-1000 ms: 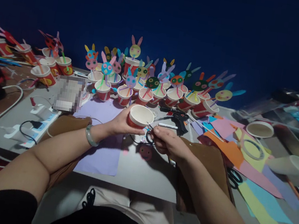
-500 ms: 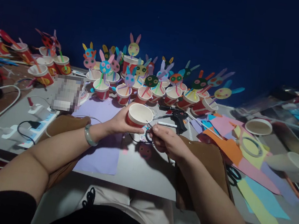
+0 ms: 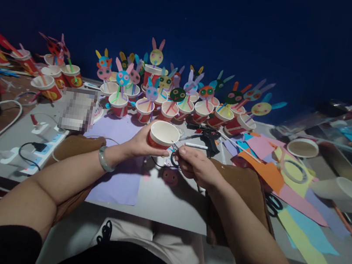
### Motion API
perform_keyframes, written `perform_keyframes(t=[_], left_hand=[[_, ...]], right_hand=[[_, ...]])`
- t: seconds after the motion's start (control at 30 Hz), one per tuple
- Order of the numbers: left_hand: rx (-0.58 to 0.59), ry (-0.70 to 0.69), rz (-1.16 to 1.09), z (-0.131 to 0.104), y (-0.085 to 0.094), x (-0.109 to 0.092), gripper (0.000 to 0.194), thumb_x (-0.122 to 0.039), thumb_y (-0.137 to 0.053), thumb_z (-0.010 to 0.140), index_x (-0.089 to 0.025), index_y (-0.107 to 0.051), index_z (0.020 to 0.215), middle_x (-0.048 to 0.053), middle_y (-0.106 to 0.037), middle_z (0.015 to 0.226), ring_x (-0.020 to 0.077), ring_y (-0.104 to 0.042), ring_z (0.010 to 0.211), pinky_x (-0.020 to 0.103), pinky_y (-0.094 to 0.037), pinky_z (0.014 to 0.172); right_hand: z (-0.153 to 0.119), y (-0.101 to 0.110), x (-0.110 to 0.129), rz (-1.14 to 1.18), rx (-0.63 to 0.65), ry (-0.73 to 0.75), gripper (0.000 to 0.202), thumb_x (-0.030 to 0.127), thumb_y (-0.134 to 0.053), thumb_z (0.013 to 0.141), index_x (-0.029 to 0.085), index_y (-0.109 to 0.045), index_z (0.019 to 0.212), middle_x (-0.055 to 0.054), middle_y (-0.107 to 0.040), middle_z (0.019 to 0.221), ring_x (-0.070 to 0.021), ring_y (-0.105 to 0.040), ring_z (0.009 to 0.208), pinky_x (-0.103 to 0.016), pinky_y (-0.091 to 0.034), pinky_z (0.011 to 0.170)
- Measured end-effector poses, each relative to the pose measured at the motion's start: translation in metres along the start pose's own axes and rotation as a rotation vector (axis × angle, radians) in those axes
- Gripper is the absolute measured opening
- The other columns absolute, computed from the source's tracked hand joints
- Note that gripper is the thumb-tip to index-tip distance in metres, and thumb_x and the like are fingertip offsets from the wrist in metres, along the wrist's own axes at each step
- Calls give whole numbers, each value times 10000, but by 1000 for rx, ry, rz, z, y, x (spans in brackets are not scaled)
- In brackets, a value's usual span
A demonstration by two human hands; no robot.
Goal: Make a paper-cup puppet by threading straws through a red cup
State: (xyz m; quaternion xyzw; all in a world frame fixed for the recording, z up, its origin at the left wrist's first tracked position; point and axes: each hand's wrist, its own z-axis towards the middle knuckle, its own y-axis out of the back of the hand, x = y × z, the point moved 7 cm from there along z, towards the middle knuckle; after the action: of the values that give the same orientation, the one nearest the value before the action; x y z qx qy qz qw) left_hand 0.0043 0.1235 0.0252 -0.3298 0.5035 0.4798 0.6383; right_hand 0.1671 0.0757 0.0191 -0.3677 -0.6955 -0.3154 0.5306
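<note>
A red paper cup (image 3: 164, 135) with a white inside is held in my left hand (image 3: 141, 141), its open mouth facing up toward me. The fingers wrap its left side and underside. My right hand (image 3: 195, 163) is closed on a pair of scissors (image 3: 175, 158) with dark handles. Their metal tip reaches the cup's right rim. On the table below the cup lies a round paper face (image 3: 169, 177), partly in shadow. Purple paper (image 3: 115, 184) is spread under my left forearm.
Several red cups with paper rabbit heads (image 3: 151, 95) stand along the back. A black glue gun (image 3: 209, 139) and a white pen (image 3: 195, 145) lie behind my right hand. Left is a power strip (image 3: 43, 154); right are coloured paper scraps (image 3: 307, 248), a tape roll (image 3: 295, 172) and other scissors (image 3: 273, 205).
The whole view has shifted very slightly. Both hands keep their hold on the cup and the scissors, with almost no visible movement.
</note>
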Motion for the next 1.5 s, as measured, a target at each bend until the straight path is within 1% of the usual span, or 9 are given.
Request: perform_keyframes(t=[0.1,0.3,0.43,0.57,0.7,0.83,1.1,1.33,1.5], left_hand=[[-3,5,9,0,0,0,938,-584,-991,480,-160,-576,1206,138,-733,1177,298,-712,1119,440,-575,1017],[-18,6,40,0,2,2,929,-543,-998,491,-149,-579,1221,146,-726,1197,294,-703,1139,431,-557,1039],[2,3,33,0,1,1,957,-571,-992,492,-151,-567,1240,156,-722,1224,306,-699,1162,449,-551,1056],[7,-2,13,-1,0,-1,958,-577,-987,490,-155,-561,1237,155,-727,1213,305,-702,1147,446,-557,1039],[-4,17,29,0,0,0,917,-515,-992,503,-154,-562,1229,151,-729,1194,300,-702,1137,439,-554,1034],[-16,21,23,0,1,1,931,-508,-1000,484,-152,-567,1226,154,-723,1211,306,-695,1159,444,-548,1049],[-6,-7,7,0,0,0,947,-577,-990,486,-160,-582,1232,141,-734,1189,296,-707,1126,437,-563,1020],[-15,13,30,-1,1,2,931,-553,-986,509,-144,-567,1233,159,-720,1215,303,-697,1157,443,-550,1050],[26,-11,27,0,-2,-1,962,-637,-962,523,-150,-568,1253,166,-718,1235,305,-700,1167,446,-550,1057]], right_hand=[[1,1,0,-10,-11,9,478,711,-546,915,243,-510,823,111,-258,538,-92,-183,461,-245,-193,465],[-11,15,25,-780,-443,349,284,477,-540,958,223,-563,833,-20,-516,667,-158,-435,630,-304,-270,625],[-4,12,15,-443,-236,238,409,587,-538,964,229,-510,767,19,-453,624,-129,-389,568,-272,-294,571],[1,1,-3,31,4,7,494,716,-524,940,244,-483,799,111,-262,547,-84,-161,457,-237,-182,444],[-3,13,14,-455,-250,259,420,604,-536,968,229,-521,779,22,-457,609,-130,-391,555,-270,-301,553],[-12,16,27,-883,-477,383,287,471,-533,974,221,-584,843,-39,-557,673,-172,-478,630,-309,-269,612],[1,0,-3,100,41,-35,507,737,-566,908,241,-508,820,130,-232,532,-75,-135,445,-233,-154,443],[-8,17,24,-655,-409,343,330,522,-599,928,218,-559,805,-2,-500,661,-144,-422,633,-300,-292,626],[1,6,2,-95,-63,89,472,685,-565,927,234,-513,797,85,-340,561,-92,-250,480,-240,-228,477]])
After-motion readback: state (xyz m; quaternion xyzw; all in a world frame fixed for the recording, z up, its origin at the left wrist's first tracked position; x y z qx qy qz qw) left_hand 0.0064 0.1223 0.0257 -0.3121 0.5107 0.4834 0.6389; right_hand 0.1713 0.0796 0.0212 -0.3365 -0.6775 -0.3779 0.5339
